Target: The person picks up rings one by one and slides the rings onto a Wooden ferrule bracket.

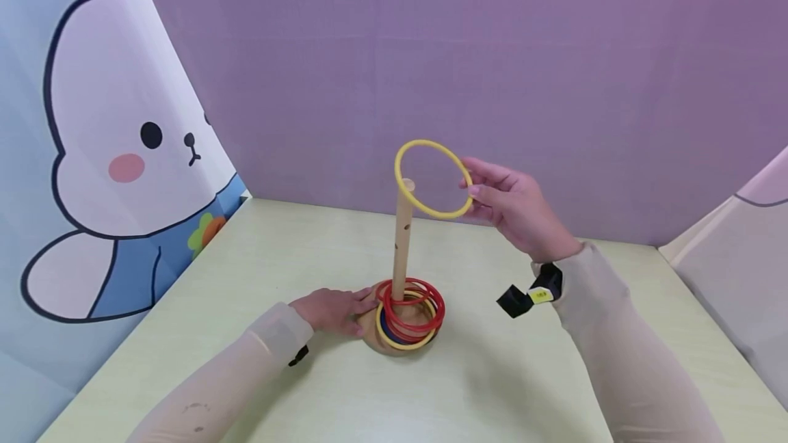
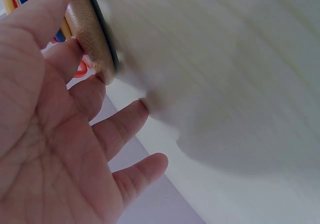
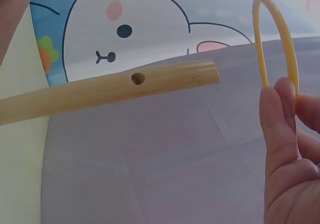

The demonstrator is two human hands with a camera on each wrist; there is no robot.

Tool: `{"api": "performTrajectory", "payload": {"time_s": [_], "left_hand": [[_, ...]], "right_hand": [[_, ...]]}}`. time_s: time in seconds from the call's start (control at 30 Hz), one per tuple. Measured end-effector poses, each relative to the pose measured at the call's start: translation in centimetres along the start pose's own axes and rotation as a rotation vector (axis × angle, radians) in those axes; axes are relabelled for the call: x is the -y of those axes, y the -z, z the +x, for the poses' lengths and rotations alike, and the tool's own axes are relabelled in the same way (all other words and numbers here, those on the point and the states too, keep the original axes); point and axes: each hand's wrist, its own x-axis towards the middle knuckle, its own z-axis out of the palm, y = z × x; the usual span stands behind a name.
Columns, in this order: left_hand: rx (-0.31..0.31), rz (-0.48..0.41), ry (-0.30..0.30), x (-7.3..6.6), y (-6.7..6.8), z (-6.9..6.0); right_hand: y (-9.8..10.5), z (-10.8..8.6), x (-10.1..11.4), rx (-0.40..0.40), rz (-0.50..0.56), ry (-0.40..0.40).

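In the head view, my right hand point(image 1: 514, 207) pinches a yellow ring point(image 1: 440, 214) between thumb and fingers. The ring is tilted, close to the top of an upright wooden pole point(image 1: 401, 245). Seen from the right wrist, the ring point(image 3: 291, 48) stands apart from the pole's end point(image 3: 205, 72). My left hand point(image 1: 335, 310) rests against the round wooden base point(image 1: 371, 333), thumb and fingers spread along its rim; the left wrist view shows fingertips touching the base edge point(image 2: 90, 33). Several red rings point(image 1: 438, 299), a yellow ring point(image 1: 384, 339) and blue ones lie around the pole's foot.
The base stands on a pale wood-grain table point(image 1: 308, 245). A purple cloth backdrop point(image 1: 369, 74) rises behind it. At the left hangs a cloth with a cartoon rabbit point(image 1: 104, 122), and a pale cloth point(image 1: 739, 258) hangs at the right.
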Motion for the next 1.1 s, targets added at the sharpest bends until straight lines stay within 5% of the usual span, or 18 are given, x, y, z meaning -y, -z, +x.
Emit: {"api": "performTrajectory", "payload": {"time_s": [0.5,1.1], "left_hand": [[0.009,0.022,-0.017,-0.3,0.1,0.3],[0.03,-0.002,-0.004,0.1,0.2,0.0]], "right_hand": [[-0.7,0.6,0.3,-0.04,-0.039,-0.128],[-0.8,0.6,-0.6,0.017,-0.066,-0.228]]}}
